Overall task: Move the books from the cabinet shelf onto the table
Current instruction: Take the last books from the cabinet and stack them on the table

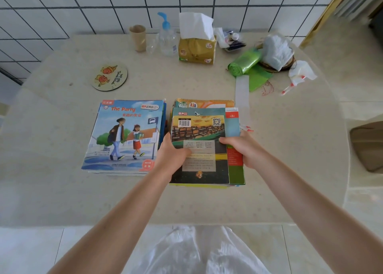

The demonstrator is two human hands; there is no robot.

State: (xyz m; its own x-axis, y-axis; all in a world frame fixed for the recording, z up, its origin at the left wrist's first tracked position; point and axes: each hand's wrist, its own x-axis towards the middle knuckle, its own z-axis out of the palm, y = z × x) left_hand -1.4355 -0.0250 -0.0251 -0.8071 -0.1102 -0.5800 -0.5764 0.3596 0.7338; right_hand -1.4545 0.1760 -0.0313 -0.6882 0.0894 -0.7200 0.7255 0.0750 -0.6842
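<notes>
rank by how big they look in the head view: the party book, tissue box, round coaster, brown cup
1. The Party book
2. tissue box
3. round coaster
4. brown cup
The book lies nearest the camera, which exaggerates its lead.

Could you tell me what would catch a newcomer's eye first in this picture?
Probably the two hands at the centre: the left hand and right hand grip the sides of a bundle of books over the right-hand pile on the table. Just left lies a second pile topped by the bright blue "The Party" book. At the far edge, a tissue box stands near the tiled wall.
</notes>
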